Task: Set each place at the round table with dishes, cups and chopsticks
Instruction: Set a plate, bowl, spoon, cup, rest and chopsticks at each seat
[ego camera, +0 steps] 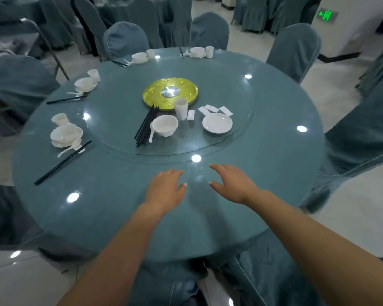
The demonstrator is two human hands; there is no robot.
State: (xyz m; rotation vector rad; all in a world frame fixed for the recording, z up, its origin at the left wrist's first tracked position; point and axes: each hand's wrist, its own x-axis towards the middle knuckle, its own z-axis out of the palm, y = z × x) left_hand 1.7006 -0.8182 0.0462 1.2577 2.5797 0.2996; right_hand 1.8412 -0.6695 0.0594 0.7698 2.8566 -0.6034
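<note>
My left hand and my right hand hover palm-down over the near edge of the round table, both holding nothing, fingers apart. On the glass turntable lie a bundle of black chopsticks, a white bowl with a spoon, stacked cups, a white plate and small white rests. Several set places line the left and far edge: the nearest has a bowl on a plate, a cup and chopsticks.
A gold disc marks the turntable's centre. Blue-covered chairs ring the table, one far right and one right at the front. More covered tables and chairs stand behind.
</note>
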